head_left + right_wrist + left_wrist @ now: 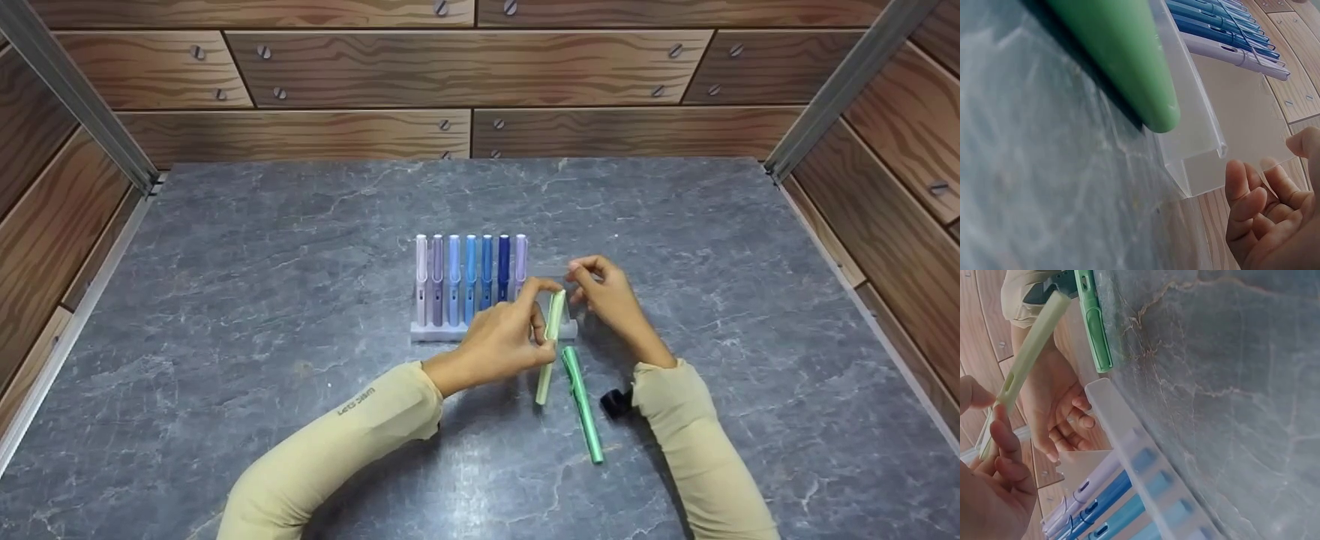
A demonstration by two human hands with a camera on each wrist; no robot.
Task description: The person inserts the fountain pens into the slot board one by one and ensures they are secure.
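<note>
My left hand pinches a pale green pen between thumb and fingertips, tilted in front of the right end of a clear pen stand. In the left wrist view the pale green pen slants up out of the fingers. My right hand is at the stand's right side, its thumb and curled fingers at the corner of the clear back panel. Several capped pens in lilac, purple and blue stand side by side in the stand. Beside the stand's front lies a brighter green pen.
A black wrist strap piece shows by the right sleeve cuff. The grey marbled table is bordered by wood-patterned walls, with metal posts at the back corners.
</note>
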